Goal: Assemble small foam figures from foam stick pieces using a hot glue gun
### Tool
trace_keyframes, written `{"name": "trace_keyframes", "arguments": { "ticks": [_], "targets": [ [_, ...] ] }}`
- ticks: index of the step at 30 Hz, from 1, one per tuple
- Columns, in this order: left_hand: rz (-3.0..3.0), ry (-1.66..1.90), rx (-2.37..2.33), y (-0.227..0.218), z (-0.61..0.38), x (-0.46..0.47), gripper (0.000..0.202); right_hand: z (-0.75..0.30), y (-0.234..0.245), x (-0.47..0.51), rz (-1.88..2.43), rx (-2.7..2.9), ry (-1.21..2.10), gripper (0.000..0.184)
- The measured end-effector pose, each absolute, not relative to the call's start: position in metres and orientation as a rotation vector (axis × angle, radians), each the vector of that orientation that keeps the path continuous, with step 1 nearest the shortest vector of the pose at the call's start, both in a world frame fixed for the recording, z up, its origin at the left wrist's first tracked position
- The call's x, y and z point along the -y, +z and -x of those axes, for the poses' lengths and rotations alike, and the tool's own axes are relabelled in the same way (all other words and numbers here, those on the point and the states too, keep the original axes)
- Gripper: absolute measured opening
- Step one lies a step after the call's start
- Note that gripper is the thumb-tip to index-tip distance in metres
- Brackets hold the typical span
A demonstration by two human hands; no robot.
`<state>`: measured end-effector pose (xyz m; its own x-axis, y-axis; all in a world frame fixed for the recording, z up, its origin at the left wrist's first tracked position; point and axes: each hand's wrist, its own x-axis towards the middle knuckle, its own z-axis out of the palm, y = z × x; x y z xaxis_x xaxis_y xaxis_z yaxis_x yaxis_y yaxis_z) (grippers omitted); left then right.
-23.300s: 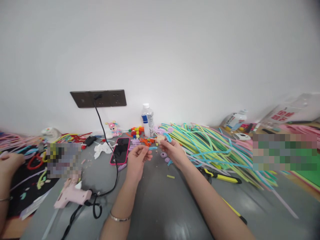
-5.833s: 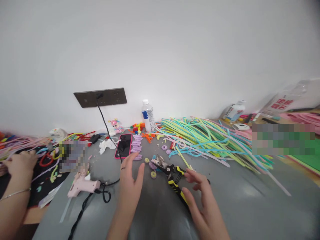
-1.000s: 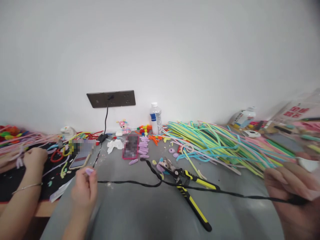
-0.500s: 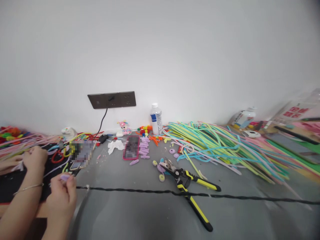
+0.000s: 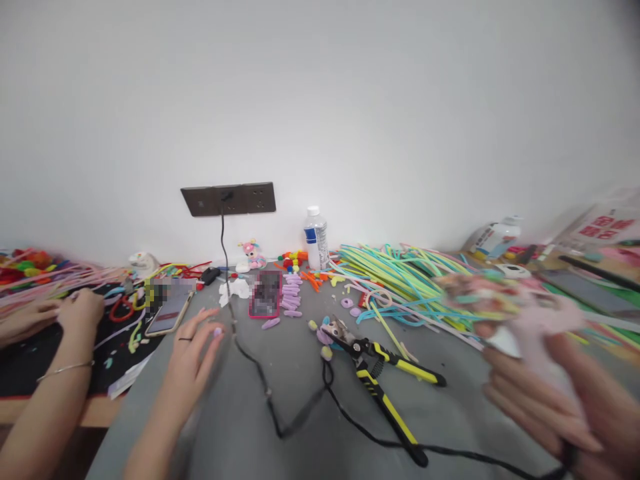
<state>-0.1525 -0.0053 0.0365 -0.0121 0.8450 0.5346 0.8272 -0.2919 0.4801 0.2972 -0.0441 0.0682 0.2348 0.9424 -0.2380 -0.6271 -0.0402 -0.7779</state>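
Pink glue gun (image 5: 543,319) clamped in right hand (image 5: 555,403)
It points toward left hand (image 5: 186,350), whose hold on a lilac piece (image 5: 218,332) is unclear.

L. hand (image 5: 197,350): approx. centre-L of view, palm down, back of hand twd cam. Fingers part-bent, ptg up & R; thumb & index tips close tog., small pinch. L. wrist approx. straight; L. forearm (image 5: 155,433) slants up-R from bottom edge. R. hand (image 5: 590,393): far R, lower, larger in view, i.e. nearer cam; blurred. Fingers curled in full grip. R. wrist at lower-R corner, mostly out of view. Hands well apart.
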Motion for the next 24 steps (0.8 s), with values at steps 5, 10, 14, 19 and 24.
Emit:
{"name": "trace_keyframes", "arguments": {
  "ticks": [5,10,14,19,24],
  "targets": [
    [-1.840,1.448,-1.638,0.066,0.089,0.014,0.018,-0.220,0.067,0.045,0.884,0.790,1.784,0.050],
    [-1.265,1.670,-1.360,0.067,0.046,0.027,0.030,-0.189,0.075,0.056,0.898,0.679,1.754,0.039],
    [-1.201,1.443,-1.224,0.061,0.024,0.032,0.018,-0.180,0.073,0.061,0.944,0.685,1.698,0.041],
    [-1.222,1.275,-1.122,0.056,0.005,0.033,0.016,-0.168,0.058,0.056,1.051,0.844,1.473,0.044],
    [-1.274,1.225,-1.010,0.054,0.000,0.035,0.013,-0.161,0.054,0.047,1.120,1.010,1.390,0.043]
  ]
}}
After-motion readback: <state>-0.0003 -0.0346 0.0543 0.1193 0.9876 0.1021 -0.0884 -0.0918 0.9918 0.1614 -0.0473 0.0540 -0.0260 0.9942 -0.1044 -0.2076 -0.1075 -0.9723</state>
